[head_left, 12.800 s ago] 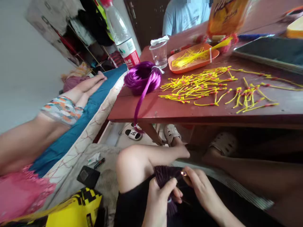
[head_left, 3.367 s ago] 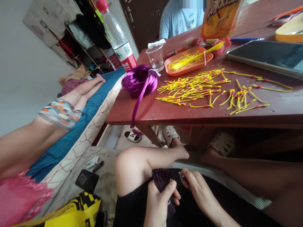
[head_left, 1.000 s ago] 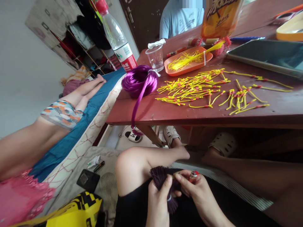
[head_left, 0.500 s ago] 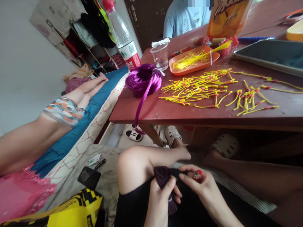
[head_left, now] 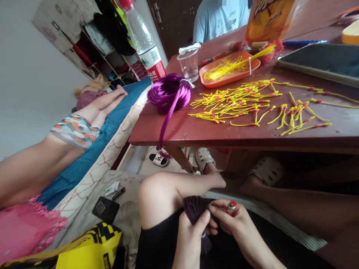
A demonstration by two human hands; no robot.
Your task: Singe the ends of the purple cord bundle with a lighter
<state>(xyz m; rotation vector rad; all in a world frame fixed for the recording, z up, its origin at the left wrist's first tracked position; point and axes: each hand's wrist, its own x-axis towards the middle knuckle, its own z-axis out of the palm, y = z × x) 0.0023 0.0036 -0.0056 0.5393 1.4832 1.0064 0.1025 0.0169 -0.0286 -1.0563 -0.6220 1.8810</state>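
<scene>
My left hand (head_left: pixel 190 233) is wrapped round a dark purple tassel bundle (head_left: pixel 196 207), held upright in my lap beside my raised knee. My right hand (head_left: pixel 232 224) grips a red lighter (head_left: pixel 231 206), its metal top upward, and its fingertips touch the top of the tassel. No flame shows. A coil of bright purple thread (head_left: pixel 169 91) lies on the red wooden table (head_left: pixel 207 132), with one strand hanging over the front edge. Many yellow cords with red beads (head_left: pixel 246 104) are spread over the table.
An orange tray (head_left: pixel 228 69) of yellow cords, a clear plastic cup (head_left: pixel 189 63), a water bottle (head_left: pixel 144 41) and a snack bag (head_left: pixel 269 18) stand at the back. A person in a blue shirt (head_left: pixel 221 18) sits opposite. Another person lies on the bed (head_left: pixel 70 130) at left. A phone (head_left: pixel 106 209) lies near my knee.
The right hand held the lighter's flame to the tassel top earlier; now no flame shows and the lighter sits upright in the fingers, close to the tassel. The left hand keeps its grip.
</scene>
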